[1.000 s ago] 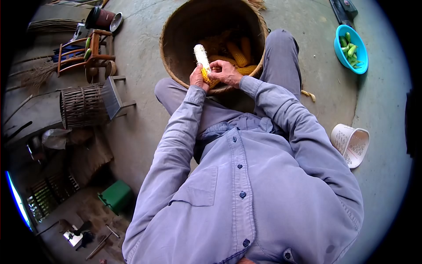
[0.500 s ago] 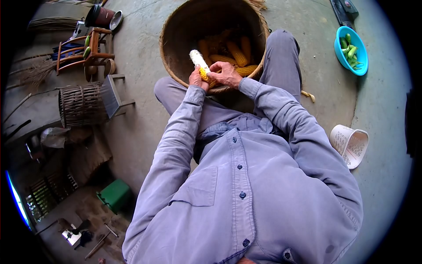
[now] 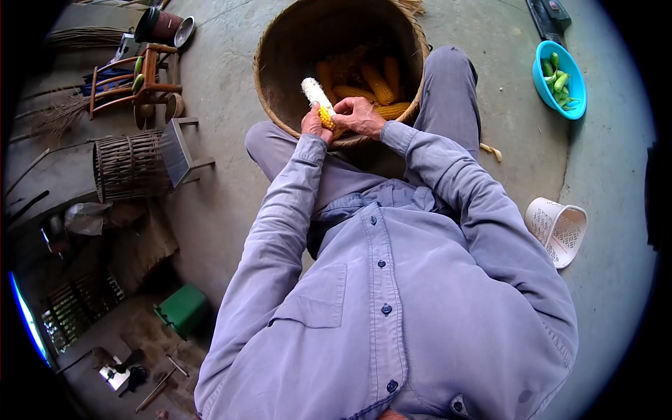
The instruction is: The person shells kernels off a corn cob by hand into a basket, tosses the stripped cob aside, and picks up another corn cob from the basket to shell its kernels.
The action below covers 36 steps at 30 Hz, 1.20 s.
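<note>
Between my hands, over the near rim of a woven basket (image 3: pixel 260 77), is a corn cob (image 3: pixel 313 91). Its far end is bare and white, and yellow kernels remain on the near part. My left hand (image 3: pixel 316 127) is wrapped round the kernelled end. My right hand (image 3: pixel 362 117) is closed against the cob's right side, with thumb and fingers bent at the kernels; its fingertips are partly hidden. Several yellow ears of corn (image 3: pixel 379 85) lie deep in the basket beyond my hands.
My knees flank the basket. To the right are a blue basin (image 3: pixel 579 87) with green vegetables and a tipped white plastic basket (image 3: pixel 539 219). On the left stand a wooden chair (image 3: pixel 150 87), a small stool (image 3: pixel 176 152), a wicker basket (image 3: pixel 129 168) and a green bin (image 3: pixel 183 309).
My right hand has shifted very slightly against the cob, its fingers a little more bent. The left hand keeps its hold, and the surroundings look the same.
</note>
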Each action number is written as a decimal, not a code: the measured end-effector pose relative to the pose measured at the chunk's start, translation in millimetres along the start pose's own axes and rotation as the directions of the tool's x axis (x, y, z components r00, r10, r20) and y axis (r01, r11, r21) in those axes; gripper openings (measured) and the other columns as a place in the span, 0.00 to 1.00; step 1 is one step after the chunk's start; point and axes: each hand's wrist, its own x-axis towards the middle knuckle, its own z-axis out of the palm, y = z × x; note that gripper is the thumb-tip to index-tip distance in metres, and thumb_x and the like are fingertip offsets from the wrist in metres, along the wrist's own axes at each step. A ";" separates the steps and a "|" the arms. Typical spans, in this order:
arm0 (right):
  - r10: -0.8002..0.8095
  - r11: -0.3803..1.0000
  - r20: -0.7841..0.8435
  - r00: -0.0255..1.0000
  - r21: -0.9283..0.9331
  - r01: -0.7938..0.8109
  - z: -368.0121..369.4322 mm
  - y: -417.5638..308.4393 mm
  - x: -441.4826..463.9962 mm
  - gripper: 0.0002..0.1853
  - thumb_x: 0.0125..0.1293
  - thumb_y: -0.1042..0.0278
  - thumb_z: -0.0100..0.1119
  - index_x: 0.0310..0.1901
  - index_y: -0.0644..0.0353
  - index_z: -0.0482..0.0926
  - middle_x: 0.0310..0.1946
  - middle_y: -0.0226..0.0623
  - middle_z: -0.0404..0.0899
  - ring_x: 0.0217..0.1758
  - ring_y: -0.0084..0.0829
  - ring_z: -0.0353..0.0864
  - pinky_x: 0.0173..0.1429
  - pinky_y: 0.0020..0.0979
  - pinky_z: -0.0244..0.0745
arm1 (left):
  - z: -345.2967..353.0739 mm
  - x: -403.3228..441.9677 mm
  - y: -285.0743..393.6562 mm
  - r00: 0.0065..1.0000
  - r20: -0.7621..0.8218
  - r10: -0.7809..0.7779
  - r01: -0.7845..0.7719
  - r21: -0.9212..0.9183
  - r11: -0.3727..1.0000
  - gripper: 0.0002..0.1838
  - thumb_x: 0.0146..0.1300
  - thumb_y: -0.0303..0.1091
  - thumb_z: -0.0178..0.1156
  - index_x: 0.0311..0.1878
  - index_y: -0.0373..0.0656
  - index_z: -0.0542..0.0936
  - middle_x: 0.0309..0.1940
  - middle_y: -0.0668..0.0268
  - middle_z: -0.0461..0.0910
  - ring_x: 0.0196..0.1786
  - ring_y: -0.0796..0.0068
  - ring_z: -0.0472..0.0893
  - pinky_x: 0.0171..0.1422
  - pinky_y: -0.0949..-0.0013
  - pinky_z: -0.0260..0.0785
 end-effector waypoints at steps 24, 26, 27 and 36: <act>-0.075 0.995 0.000 0.997 0.059 0.075 6.2 6.7 2.5 0.08 0.67 0.72 0.60 0.43 0.66 0.78 0.34 0.36 0.82 0.35 0.22 0.82 0.42 0.24 0.82 | -2.6 -0.2 12.2 0.990 0.031 -0.141 0.144 -0.152 0.978 0.18 0.74 0.44 0.47 0.58 0.41 0.73 0.50 0.56 0.80 0.54 0.54 0.79 0.63 0.46 0.70; -0.042 0.996 -0.059 0.997 0.077 0.046 11.1 -0.7 -3.4 0.08 0.66 0.72 0.61 0.42 0.67 0.78 0.34 0.35 0.82 0.35 0.22 0.82 0.42 0.24 0.82 | 0.8 -0.6 10.0 0.991 -0.044 -0.123 0.114 -0.165 0.980 0.18 0.74 0.44 0.48 0.57 0.41 0.73 0.50 0.56 0.80 0.54 0.54 0.79 0.62 0.46 0.71; -0.026 0.996 -0.086 0.996 0.085 0.033 12.7 -4.1 -4.7 0.08 0.66 0.71 0.61 0.41 0.67 0.78 0.34 0.35 0.82 0.35 0.22 0.82 0.41 0.24 0.82 | 5.9 -3.4 10.0 0.990 -0.081 -0.112 0.097 -0.173 0.980 0.18 0.74 0.44 0.48 0.57 0.41 0.73 0.50 0.56 0.80 0.53 0.55 0.79 0.62 0.46 0.71; -0.136 0.990 -0.069 0.988 -0.058 0.132 9.6 13.4 2.7 0.14 0.61 0.64 0.64 0.40 0.68 0.80 0.33 0.42 0.84 0.33 0.29 0.84 0.40 0.30 0.80 | -8.7 12.4 4.9 0.997 -0.068 -0.043 0.032 -0.159 0.987 0.18 0.75 0.43 0.46 0.56 0.41 0.73 0.49 0.56 0.80 0.52 0.56 0.80 0.61 0.50 0.73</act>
